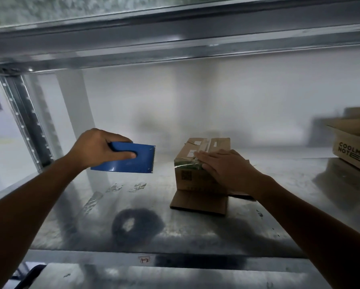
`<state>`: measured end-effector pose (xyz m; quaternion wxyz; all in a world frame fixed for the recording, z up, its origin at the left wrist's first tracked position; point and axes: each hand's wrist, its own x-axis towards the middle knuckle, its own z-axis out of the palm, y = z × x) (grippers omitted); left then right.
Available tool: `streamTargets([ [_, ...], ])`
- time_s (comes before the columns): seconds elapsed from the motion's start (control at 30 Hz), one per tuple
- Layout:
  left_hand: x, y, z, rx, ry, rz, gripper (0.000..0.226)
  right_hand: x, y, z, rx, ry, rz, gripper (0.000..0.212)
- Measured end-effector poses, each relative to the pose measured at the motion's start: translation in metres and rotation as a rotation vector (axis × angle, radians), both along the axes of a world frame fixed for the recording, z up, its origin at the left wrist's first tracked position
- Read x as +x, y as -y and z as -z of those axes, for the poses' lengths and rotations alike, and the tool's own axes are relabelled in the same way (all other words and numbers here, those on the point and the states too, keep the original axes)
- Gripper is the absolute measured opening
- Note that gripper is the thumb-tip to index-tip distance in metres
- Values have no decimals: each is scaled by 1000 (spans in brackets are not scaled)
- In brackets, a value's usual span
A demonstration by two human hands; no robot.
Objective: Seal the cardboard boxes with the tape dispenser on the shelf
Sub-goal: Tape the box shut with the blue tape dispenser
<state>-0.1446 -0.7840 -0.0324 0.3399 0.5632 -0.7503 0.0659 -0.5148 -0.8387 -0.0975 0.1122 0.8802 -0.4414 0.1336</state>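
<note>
Sealing step | left hand (95, 149) is gripping tape dispenser (131, 161) | right hand (227, 170), fingers flat, is pressing cardboard box (192, 178) beneath it | next, likely: carrying dispenser toward right hand, onto top seam.

My one camera rides on my head, wide-angle, facing forward and a little down into a metal shelf bay (195, 232). It sits near: my left forearm (28, 201) and right forearm (310, 215) enter from the bottom corners, and the upper shelf beam (175, 38) spans the top.
</note>
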Motion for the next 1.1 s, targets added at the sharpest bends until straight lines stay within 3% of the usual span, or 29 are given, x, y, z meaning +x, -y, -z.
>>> streamTargets([
  [0.07, -5, 2, 1, -38, 42, -36, 48, 1, 0, -6, 50, 7, 7, 46],
  [0.2, -10, 3, -3, -49, 62, -93, 42, 16, -3, -24, 146, 42, 38, 45],
  [0.37, -14, 10, -2, -101, 105, -152, 50, 49, -5, -20, 48, 30, 113, 65],
  [0.5, -18, 18, 7, -137, 181, -183, 64, 53, 4, -16, -58, -46, 81, 56],
  [0.67, -38, 23, 18, -213, 398, -256, 76, 62, 9, -13, 26, 3, 40, 51],
  [0.77, -56, 26, 20, -174, 510, -326, 66, 63, 9, -12, -1, -69, 13, 63],
  [0.87, -73, 26, 18, -145, 574, -397, 57, 58, 14, -8, -104, -163, -50, 41],
  [1.1, -97, 25, 26, -187, 648, -433, 43, 56, 21, -2, -167, -301, -87, 52],
])
